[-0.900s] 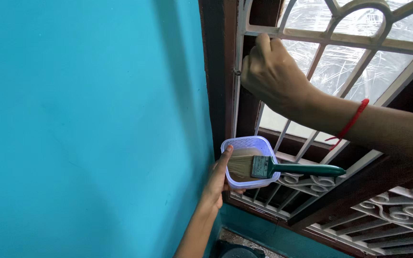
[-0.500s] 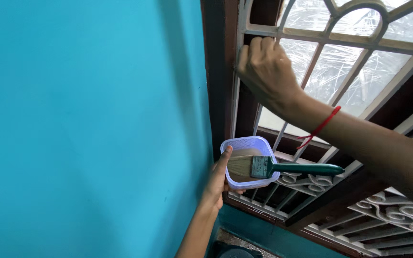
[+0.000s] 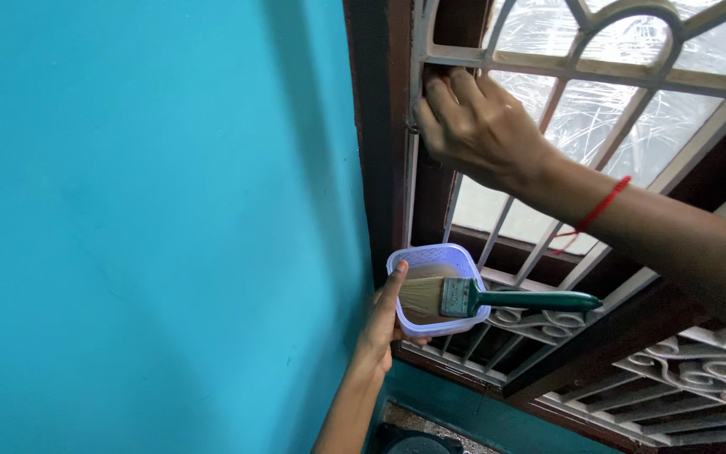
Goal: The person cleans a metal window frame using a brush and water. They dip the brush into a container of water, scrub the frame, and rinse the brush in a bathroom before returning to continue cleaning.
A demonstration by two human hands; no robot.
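Paintbrush (image 3: 497, 297) lies loose across the rim of the small plastic tub (image 3: 435, 288), green handle overhanging to the right, with nothing clamping it. Your left hand (image 3: 382, 324) has its grip wrapped around the tub from below; your right hand (image 3: 474, 126) has fingers curled at the window grille (image 3: 548, 71) by the dark frame (image 3: 380, 126); closure unclear. Risk: tilt the tub and the brush slides off, or contents spill down the teal wall (image 3: 144, 227).

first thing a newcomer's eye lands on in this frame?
Probably the bright turquoise wall filling the left half. Next, the right hand pressed against the pale window grille near the dark wooden frame at the top. Below, the left hand holds a clear plastic tub with a green-handled paintbrush lying across it.
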